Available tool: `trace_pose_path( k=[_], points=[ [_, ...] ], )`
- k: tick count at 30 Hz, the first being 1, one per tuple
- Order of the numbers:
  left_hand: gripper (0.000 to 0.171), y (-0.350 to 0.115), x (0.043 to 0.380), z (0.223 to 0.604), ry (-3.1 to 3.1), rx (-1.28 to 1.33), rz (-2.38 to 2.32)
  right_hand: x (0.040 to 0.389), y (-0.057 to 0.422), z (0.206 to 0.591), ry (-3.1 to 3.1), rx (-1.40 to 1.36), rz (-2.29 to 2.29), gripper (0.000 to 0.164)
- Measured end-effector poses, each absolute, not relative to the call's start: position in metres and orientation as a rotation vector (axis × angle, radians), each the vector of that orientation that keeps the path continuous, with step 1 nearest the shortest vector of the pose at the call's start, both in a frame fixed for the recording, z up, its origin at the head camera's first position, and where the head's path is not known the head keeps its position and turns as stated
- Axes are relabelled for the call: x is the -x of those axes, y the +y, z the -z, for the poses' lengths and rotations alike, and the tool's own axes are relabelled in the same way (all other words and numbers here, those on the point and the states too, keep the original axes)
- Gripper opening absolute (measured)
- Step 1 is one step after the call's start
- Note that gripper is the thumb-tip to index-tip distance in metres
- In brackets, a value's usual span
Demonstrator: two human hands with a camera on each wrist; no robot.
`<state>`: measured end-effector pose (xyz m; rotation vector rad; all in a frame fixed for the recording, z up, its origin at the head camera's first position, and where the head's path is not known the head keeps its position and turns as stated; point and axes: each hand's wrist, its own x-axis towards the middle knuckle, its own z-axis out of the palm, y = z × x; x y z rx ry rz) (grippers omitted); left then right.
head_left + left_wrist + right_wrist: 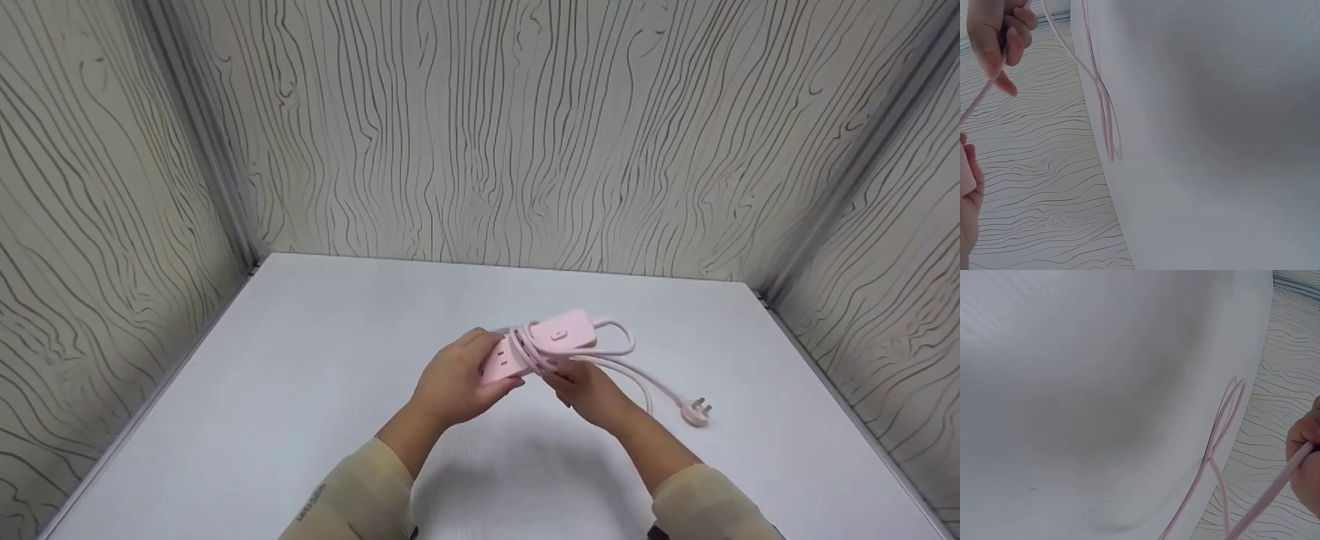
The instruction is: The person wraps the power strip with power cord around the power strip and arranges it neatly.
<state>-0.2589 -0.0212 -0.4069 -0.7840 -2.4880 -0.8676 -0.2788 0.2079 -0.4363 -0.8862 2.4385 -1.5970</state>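
Observation:
A pink power strip [568,331] is held up over the table, tilted with its switch end to the upper right. My left hand [456,381] grips its socket end. Several turns of the pink cord [529,351] wrap round the strip's middle. Just below those turns, my right hand [591,393] holds the cord with curled fingers; in the left wrist view the right hand [1008,42] pinches a taut length of it. Off to the right hangs the three-pin plug [695,412]. A slack cord loop [1235,396] shows against the table in the right wrist view.
The white table [285,375] lies beneath both hands. Wood-grain panels stand behind it [480,150] and along its left and right sides, with grey metal strips at the corners.

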Motion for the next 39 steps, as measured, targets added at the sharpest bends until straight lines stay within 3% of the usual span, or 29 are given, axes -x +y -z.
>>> trace_pose_path(
  k=[2,5,18,25,30,34,39],
  points=[
    [0.048,-0.021,0.261,0.407,-2.481,0.704,0.862,0.272,0.204,0.432,2.669,0.64,1.308,0.015],
    [0.046,-0.023,0.264,0.406,-2.456,0.597,0.853,0.268,0.2,0.432,2.723,0.51,1.153,0.021],
    [0.049,-0.028,0.273,0.406,-2.48,0.34,0.672,0.251,0.196,0.428,2.969,0.714,0.625,0.009],
    [0.054,-0.034,0.276,0.409,-2.509,0.252,0.614,0.24,0.192,0.425,3.116,0.989,0.227,0.03],
    [0.069,-0.039,0.276,0.411,-2.502,0.217,0.592,0.235,0.192,0.426,3.127,1.186,0.061,0.033],
    [0.077,-0.039,0.277,0.41,-2.503,0.226,0.566,0.229,0.193,0.426,3.099,1.153,0.084,0.029],
    [0.073,-0.038,0.277,0.408,-2.522,0.234,0.512,0.221,0.191,0.431,2.916,1.019,0.406,0.022]
  ],
)
